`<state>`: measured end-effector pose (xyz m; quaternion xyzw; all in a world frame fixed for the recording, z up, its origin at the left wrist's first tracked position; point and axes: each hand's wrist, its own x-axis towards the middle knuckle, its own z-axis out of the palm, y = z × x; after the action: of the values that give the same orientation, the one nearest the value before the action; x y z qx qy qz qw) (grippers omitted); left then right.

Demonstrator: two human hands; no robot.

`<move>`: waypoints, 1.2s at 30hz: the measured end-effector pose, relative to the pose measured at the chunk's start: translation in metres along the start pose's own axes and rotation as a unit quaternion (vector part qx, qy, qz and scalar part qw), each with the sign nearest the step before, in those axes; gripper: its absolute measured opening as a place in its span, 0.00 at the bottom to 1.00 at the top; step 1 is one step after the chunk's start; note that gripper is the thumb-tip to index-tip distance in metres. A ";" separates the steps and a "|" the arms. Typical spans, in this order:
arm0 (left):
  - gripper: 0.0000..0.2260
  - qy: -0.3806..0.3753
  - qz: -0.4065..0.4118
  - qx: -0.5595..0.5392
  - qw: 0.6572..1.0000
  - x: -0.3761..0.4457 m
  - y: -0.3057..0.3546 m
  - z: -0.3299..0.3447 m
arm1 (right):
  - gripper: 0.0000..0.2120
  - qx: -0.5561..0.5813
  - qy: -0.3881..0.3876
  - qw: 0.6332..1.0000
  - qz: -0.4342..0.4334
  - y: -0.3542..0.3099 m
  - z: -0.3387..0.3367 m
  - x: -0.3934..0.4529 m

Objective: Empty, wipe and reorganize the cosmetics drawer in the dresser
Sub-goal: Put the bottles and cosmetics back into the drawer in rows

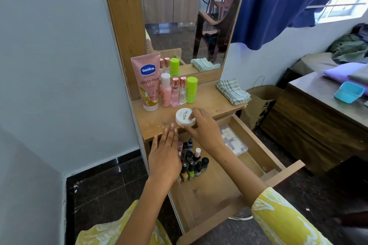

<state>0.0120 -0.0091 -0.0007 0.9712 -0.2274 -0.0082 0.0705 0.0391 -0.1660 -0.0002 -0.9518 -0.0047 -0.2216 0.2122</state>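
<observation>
The right hand (201, 125) grips a round white jar (184, 116) marked "NAIL POLISH", fingers curled over its far rim and thumb at the near side, with the jar at the front edge of the dresser top (211, 101), which serves as the table. The left hand (164, 155) is released, its fingers straight and together, fingertips lying on the front lip of that top and the palm over the left end of the open drawer (256, 141). Inside the drawer a cluster of nail polish bottles (194, 165) stands upright at the left, just beside the left hand, and a clear plastic box (235, 141) of small white pieces lies toward the back right, partly hidden by the right wrist. At the back left of the top stand a pink Vaseline tube (148, 81), a pink bottle with a white cap (165, 90), two small rose-capped glass bottles (175, 92) and a green stick (191, 89), side by side before the mirror (179, 16). A folded checked cloth (233, 91) lies at the right end of the top
</observation>
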 end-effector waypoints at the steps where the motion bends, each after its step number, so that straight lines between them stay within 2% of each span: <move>1: 0.29 0.000 0.000 0.003 1.000 0.000 0.000 0.000 | 0.17 0.002 0.000 1.000 0.005 0.000 -0.002 -0.001; 7: 0.29 -0.002 -0.001 0.004 1.000 -0.001 0.002 0.000 | 0.18 0.023 -0.043 0.998 0.035 -0.010 -0.014 0.005; 11: 0.29 -0.001 0.003 -0.003 1.000 -0.002 0.002 0.000 | 0.23 -0.036 -0.045 0.996 0.069 0.006 -0.034 -0.014; 14: 0.30 -0.007 0.007 -0.005 1.000 -0.001 -0.001 0.000 | 0.22 -0.100 -0.086 0.986 0.101 0.036 -0.056 -0.042; 18: 0.31 -0.011 0.010 0.000 1.000 -0.001 -0.002 0.000 | 0.19 -0.185 -0.211 0.938 0.203 0.069 -0.074 -0.074; 21: 0.31 -0.015 0.011 0.004 1.000 -0.001 -0.001 0.000 | 0.15 -0.217 -0.299 0.897 0.242 0.076 -0.076 -0.088; 27: 0.31 -0.020 0.008 0.004 1.000 0.000 0.000 0.000 | 0.16 -0.279 -0.328 0.867 0.251 0.071 -0.074 -0.088; 30: 0.31 -0.018 0.008 0.005 1.000 -0.001 0.000 0.001 | 0.15 -0.277 -0.308 0.877 0.245 0.064 -0.072 -0.086; 34: 0.30 -0.012 0.019 0.008 1.000 -0.002 -0.004 -0.003 | 0.16 -0.209 -0.259 0.921 0.203 0.036 -0.066 -0.074; 36: 0.29 -0.002 0.014 0.003 1.000 -0.006 -0.011 -0.004 | 0.15 -0.171 -0.237 0.944 0.152 0.019 -0.059 -0.064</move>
<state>0.0119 0.0038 0.0017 0.9683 -0.2407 -0.0089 0.0669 -0.0415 -0.2019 0.0133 -0.9881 0.1281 0.0481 0.0703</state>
